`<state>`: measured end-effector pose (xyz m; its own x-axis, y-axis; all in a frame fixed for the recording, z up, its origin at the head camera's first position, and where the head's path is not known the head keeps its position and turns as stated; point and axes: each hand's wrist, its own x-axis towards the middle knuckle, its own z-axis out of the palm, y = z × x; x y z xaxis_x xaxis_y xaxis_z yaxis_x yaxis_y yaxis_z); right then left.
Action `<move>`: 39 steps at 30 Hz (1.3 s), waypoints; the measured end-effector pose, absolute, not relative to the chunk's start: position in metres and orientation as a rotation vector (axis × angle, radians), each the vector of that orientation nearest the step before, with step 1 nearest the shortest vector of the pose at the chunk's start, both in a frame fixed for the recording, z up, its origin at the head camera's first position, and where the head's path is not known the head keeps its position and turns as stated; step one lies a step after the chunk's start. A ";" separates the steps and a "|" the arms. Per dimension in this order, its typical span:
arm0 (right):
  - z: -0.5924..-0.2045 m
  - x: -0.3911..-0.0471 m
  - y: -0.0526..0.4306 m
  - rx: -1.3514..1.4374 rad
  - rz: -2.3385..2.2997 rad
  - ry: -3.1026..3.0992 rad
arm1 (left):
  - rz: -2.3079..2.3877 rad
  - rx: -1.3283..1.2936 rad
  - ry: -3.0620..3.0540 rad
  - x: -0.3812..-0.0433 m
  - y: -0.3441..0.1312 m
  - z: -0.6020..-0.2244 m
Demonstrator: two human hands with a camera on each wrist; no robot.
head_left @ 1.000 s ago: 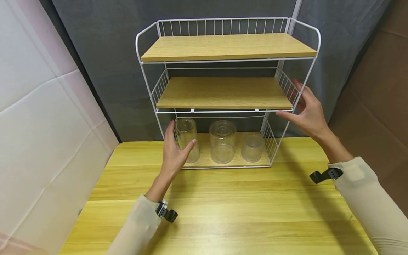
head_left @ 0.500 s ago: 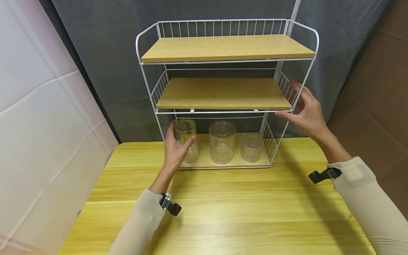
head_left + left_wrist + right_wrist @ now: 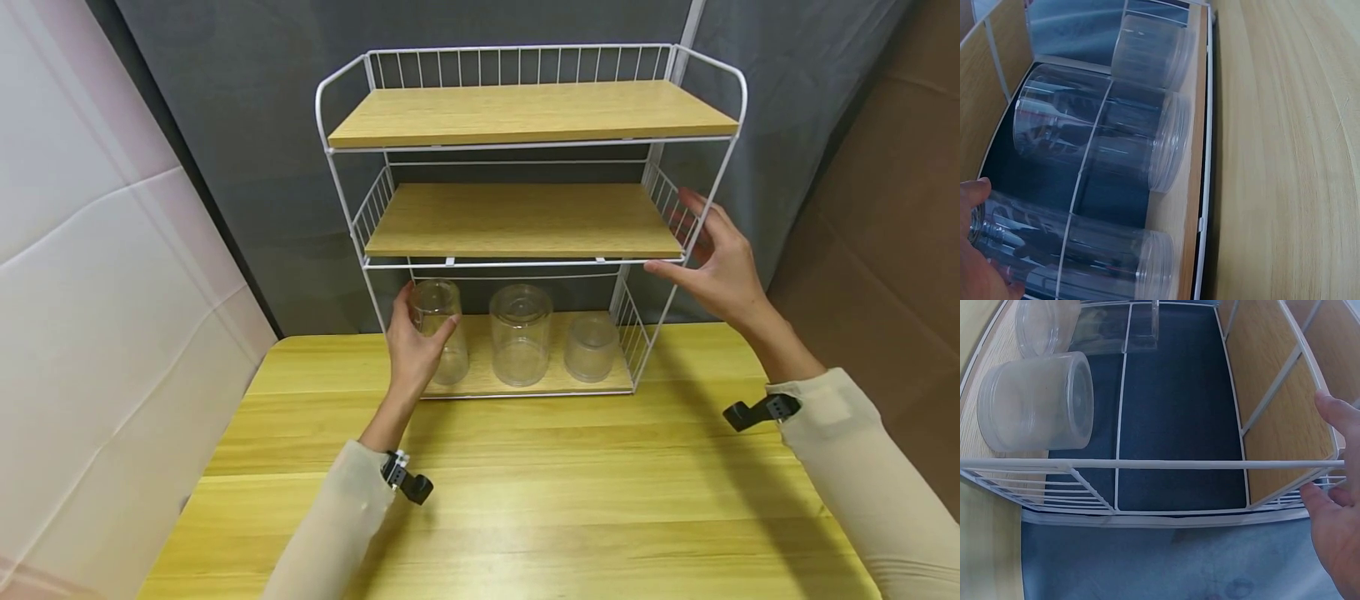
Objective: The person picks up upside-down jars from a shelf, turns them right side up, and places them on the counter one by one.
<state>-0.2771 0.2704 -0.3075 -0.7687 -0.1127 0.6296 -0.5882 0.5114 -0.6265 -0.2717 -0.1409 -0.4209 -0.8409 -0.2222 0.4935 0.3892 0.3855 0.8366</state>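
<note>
A white wire rack (image 3: 536,263) with three wooden shelves stands on the table. On its bottom shelf are three clear jars, their rimmed ends down: a tall narrow jar (image 3: 452,350) at left, a wide jar (image 3: 521,342) in the middle, a short jar (image 3: 592,348) at right. My left hand (image 3: 414,352) holds the tall jar near its upper part, thumb in front and fingers around its left side. My right hand (image 3: 723,271) grips the rack's right side at the middle shelf, thumb by the front rail, fingers behind the side wires (image 3: 1285,501).
The middle shelf (image 3: 525,218) sits close above the jars. White side wires (image 3: 636,329) enclose the bottom shelf (image 3: 480,385) at right. A grey curtain (image 3: 525,21) hangs behind, with a white panel (image 3: 112,292) at left and a brown one (image 3: 885,208) at right.
My left hand has moved slightly right and its thumb has come in against the tall jar. My right hand keeps its place on the rack.
</note>
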 end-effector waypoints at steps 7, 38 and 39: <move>-0.308 -0.277 0.270 0.572 1.223 -2.228 | -1.452 -0.171 -2.093 -0.268 -0.140 -0.419; -0.335 -0.243 0.270 0.528 1.200 -2.130 | -1.746 -0.221 -2.038 -0.206 -0.135 -0.387; -0.336 -0.239 0.269 0.514 1.176 -2.114 | -1.761 -0.227 -2.034 -0.204 -0.134 -0.386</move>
